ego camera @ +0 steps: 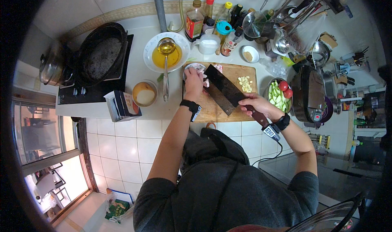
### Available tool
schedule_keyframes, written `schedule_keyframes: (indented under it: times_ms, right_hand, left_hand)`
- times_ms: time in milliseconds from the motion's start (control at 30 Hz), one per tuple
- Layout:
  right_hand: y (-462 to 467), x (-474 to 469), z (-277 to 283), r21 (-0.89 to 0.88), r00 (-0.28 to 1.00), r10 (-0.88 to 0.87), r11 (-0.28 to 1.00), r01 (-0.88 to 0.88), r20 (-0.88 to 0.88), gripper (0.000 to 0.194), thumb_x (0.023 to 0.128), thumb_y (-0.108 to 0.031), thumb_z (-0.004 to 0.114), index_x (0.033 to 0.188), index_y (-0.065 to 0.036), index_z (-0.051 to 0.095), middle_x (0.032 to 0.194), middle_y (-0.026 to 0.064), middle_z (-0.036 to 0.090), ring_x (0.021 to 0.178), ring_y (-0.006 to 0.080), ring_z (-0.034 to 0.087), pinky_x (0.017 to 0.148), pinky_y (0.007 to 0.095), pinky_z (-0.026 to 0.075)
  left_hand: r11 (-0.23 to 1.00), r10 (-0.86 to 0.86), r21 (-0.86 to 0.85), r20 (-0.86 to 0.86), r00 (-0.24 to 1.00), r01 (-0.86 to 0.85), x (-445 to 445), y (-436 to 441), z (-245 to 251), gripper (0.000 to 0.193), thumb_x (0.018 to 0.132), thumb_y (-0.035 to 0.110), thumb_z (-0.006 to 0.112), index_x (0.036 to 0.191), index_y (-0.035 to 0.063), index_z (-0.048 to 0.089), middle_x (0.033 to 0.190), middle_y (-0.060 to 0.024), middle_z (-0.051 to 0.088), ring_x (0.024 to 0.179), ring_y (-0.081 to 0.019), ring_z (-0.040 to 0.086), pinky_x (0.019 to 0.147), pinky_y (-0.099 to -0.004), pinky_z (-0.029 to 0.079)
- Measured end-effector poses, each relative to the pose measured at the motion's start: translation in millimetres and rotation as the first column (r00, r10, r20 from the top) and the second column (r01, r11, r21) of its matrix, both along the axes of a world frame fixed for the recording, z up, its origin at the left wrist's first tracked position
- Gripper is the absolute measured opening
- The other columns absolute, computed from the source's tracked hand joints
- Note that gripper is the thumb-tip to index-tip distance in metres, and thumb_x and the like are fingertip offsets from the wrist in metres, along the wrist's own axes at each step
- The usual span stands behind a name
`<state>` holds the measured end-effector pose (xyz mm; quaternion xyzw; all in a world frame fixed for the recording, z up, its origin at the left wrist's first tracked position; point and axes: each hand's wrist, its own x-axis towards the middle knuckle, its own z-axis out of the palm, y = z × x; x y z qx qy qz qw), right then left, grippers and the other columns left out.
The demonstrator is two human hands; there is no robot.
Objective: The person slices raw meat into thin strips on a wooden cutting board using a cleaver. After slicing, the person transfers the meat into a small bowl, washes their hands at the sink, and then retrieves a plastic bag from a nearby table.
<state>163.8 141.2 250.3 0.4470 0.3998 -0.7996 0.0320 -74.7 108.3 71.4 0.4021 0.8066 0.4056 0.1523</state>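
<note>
My right hand (256, 105) grips the handle of a broad, dark-bladed cleaver (224, 85), its blade tilted over the wooden cutting board (245, 114). My left hand (194, 82) is at a small bowl (196, 66) on the board's back left corner, touching pale pink pieces of raw meat (205, 82); whether the fingers pinch a piece I cannot tell. More meat (218, 68) lies behind the blade. Chopped garlic (245, 83) forms a pile on the board's right part.
Left of the board stand a bowl of yellow liquid (149, 56) with a ladle (166, 75), and a smaller bowl (145, 93). A wok (101, 56) sits on the stove. Bottles (194, 20) line the back. At right, a bowl holds sliced green vegetable (277, 98) and tomatoes (283, 85).
</note>
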Motion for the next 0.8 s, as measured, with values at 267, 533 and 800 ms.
schedule_keyframes:
  times_ms: [267,533,800]
  right_hand:
    - [-3,-2,0,-0.01,0.993,-0.118,0.993,0.118,-0.026,0.011,0.088,-0.007,0.059,0.092,-0.005,0.049,0.07,0.0043,0.051,0.05,0.0109,0.046,0.043,0.0216,0.035]
    - [-13,14,-3,0.019,0.985,-0.162,0.986,0.164,-0.05,0.01,0.088,-0.01,0.059,0.091,-0.006,0.05,0.068,0.003,0.051,0.05,0.0108,0.047,0.043,0.0218,0.036]
    - [-31,91,-49,0.242,0.954,-0.296,0.923,0.3,-0.052,0.014,0.091,-0.018,0.06,0.083,-0.01,0.051,0.064,-0.0001,0.055,0.047,0.0096,0.051,0.044,0.0216,0.04]
  left_hand:
    - [0.977,-0.096,0.195,0.025,0.995,0.089,-9,-15,27,0.022,0.084,0.022,0.062,0.097,0.0063,0.053,0.099,-0.0138,0.052,0.079,-0.0346,0.06,0.07,-0.0431,0.049]
    - [0.968,-0.147,0.195,-0.077,0.986,0.16,-24,-13,10,0.018,0.086,0.008,0.059,0.104,0.0037,0.058,0.096,-0.0168,0.055,0.084,-0.033,0.059,0.074,-0.0391,0.049]
    - [0.942,-0.332,-0.198,-0.443,0.833,0.27,-25,12,8,0.026,0.074,0.008,0.061,0.099,0.003,0.065,0.104,-0.0105,0.057,0.105,-0.0288,0.052,0.091,-0.04,0.041]
